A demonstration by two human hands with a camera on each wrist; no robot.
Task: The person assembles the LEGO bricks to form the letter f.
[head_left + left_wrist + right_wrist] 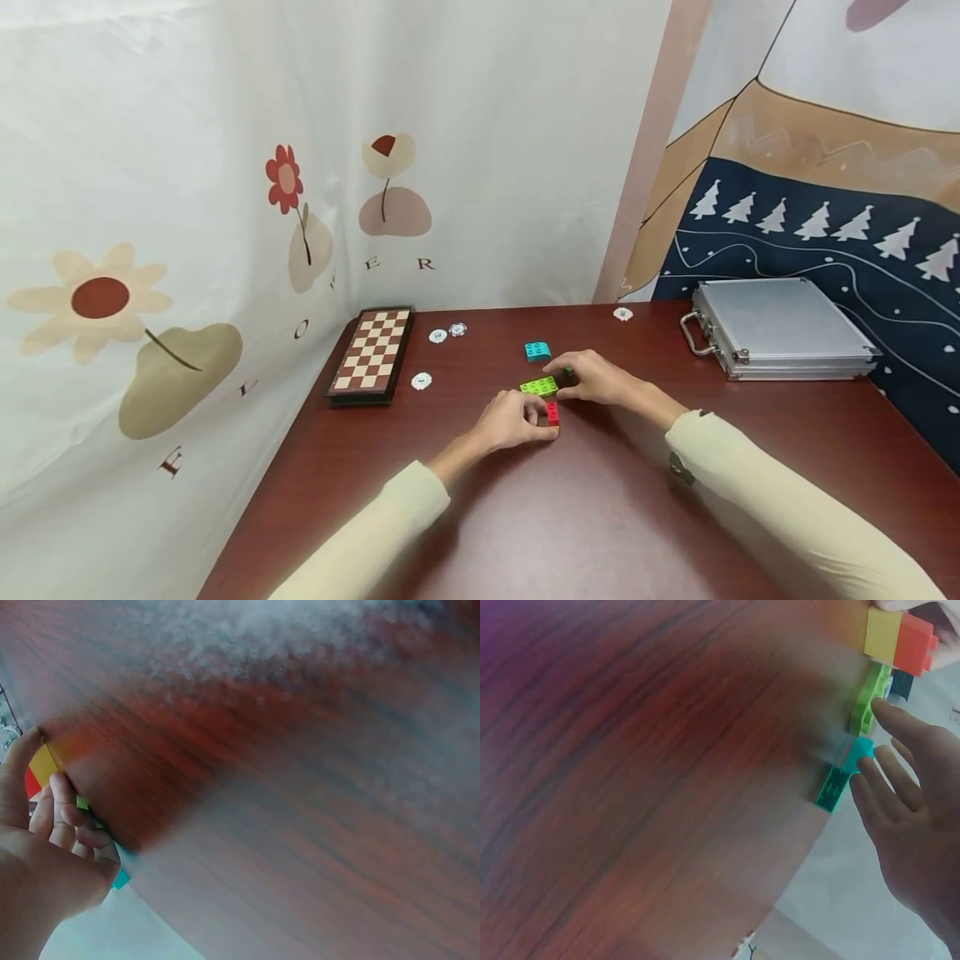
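Observation:
My left hand (510,421) pinches a stack of two toy bricks between thumb and fingers: a red brick (552,412) on a yellow brick (47,763). Just beyond it on the table lies a flat lime-green brick (538,387) with studs up. The right hand (592,379) hovers beside that brick's right end, thumb and fingers apart and loosely bent, with nothing visibly gripped. A small dark green brick (832,787) shows between its thumb and fingers in the head view. Farther back sits a turquoise brick (537,351).
A chessboard box (372,354) lies at the table's back left. Several poker chips are scattered near the back, among them a white chip (422,381). At the right stands a silver case (787,325) with its handle toward the bricks. Printed curtains (510,150) border the table.

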